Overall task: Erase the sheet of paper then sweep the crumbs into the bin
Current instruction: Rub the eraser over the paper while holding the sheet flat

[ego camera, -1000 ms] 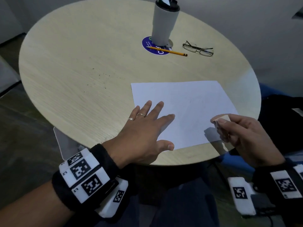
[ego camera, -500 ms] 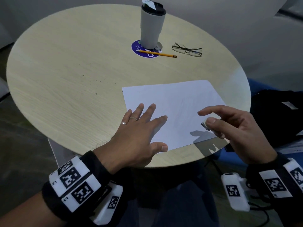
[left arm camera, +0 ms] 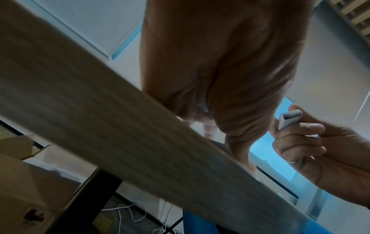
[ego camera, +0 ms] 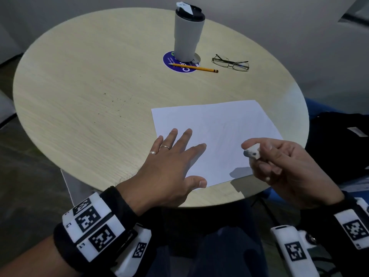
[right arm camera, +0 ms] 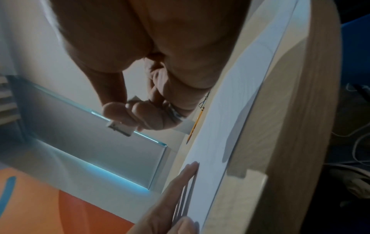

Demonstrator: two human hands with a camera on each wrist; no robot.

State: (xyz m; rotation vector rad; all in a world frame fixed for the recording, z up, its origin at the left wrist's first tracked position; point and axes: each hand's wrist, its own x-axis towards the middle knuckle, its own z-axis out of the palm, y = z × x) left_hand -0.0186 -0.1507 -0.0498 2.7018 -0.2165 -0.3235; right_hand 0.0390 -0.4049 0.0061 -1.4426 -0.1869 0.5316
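Erasing not visibly finished — left hand (ego camera: pixel 169 166) lies flat on sheet (ego camera: pixel 219 124), right hand (ego camera: pixel 283 166) pinches eraser (ego camera: pixel 252 153) above it; crumbs (ego camera: pixel 117 100) unswept, bin unseen.

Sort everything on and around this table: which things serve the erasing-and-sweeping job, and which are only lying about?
For the job: sheet of paper, pressed flat by the left hand; eraser, pinched in the right hand; dark crumbs on the table.

Lying about: tumbler, round sticker, pencil, glasses.
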